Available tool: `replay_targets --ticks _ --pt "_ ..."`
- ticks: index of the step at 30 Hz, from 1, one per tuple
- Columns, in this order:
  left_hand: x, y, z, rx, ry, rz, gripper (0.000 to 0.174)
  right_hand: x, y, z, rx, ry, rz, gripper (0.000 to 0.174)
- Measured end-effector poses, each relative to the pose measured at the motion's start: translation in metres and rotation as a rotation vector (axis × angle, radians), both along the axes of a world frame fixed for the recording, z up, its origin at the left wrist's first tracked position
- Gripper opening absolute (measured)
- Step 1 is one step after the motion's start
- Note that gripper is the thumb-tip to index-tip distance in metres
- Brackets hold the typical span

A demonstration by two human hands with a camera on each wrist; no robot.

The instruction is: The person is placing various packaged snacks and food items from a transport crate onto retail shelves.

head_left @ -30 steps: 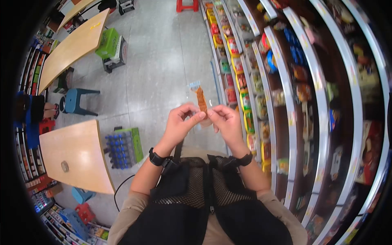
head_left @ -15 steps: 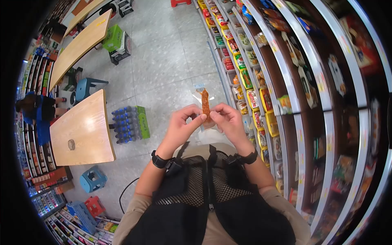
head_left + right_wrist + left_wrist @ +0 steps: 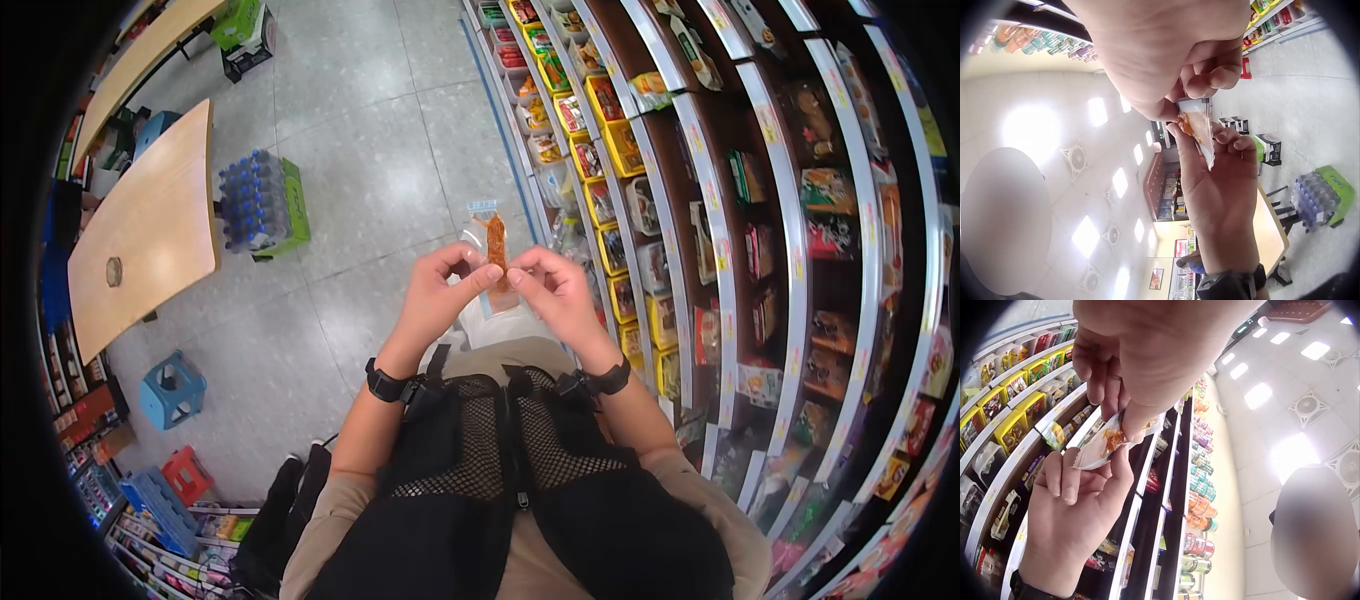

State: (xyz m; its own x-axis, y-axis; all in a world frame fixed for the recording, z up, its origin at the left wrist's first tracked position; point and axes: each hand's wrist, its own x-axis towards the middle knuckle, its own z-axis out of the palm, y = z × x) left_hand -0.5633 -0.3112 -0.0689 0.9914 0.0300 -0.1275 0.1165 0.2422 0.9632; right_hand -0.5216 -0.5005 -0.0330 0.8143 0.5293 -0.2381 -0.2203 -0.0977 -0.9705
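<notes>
A small clear packet with a reddish-brown strip of food (image 3: 497, 245) is held upright in front of the body in the head view. My left hand (image 3: 440, 290) pinches its left side between thumb and fingers, and my right hand (image 3: 558, 298) pinches the right side, the thumb tips close together. The left wrist view shows the packet (image 3: 1105, 447) between both hands, its pale end facing the camera. In the right wrist view the packet (image 3: 1200, 128) is likewise gripped from both sides. Whether it is torn, I cannot tell.
Shelves of packaged snacks (image 3: 700, 240) run along the right. At the left are a wooden table (image 3: 150, 230), a pack of bottles (image 3: 255, 203), a blue stool (image 3: 172, 390) and a red stool (image 3: 186, 475). Grey tiled floor (image 3: 370, 150) lies ahead.
The head view has shifted, with the table and bottle pack now farther left and higher. Dark-clothed legs have appeared at the lower left. Both hands keep their pinch on the packet.
</notes>
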Motion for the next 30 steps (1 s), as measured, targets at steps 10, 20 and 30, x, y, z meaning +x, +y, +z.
replay_targets --ticks 10,20,30 --pt "-0.096 -0.070 0.023 0.127 -0.056 -0.040 0.024 -0.100 -0.072 0.023 0.058 -0.035 -0.018 0.012" --pt "-0.168 -0.298 0.005 0.056 -0.065 -0.344 0.019 -0.233 -0.308 -0.017 0.161 -0.105 -0.344 0.015" --pt "-0.295 -0.571 -0.084 -0.016 0.194 -0.680 0.012 -0.427 -0.600 -0.080 -0.149 0.159 -0.292 0.030"
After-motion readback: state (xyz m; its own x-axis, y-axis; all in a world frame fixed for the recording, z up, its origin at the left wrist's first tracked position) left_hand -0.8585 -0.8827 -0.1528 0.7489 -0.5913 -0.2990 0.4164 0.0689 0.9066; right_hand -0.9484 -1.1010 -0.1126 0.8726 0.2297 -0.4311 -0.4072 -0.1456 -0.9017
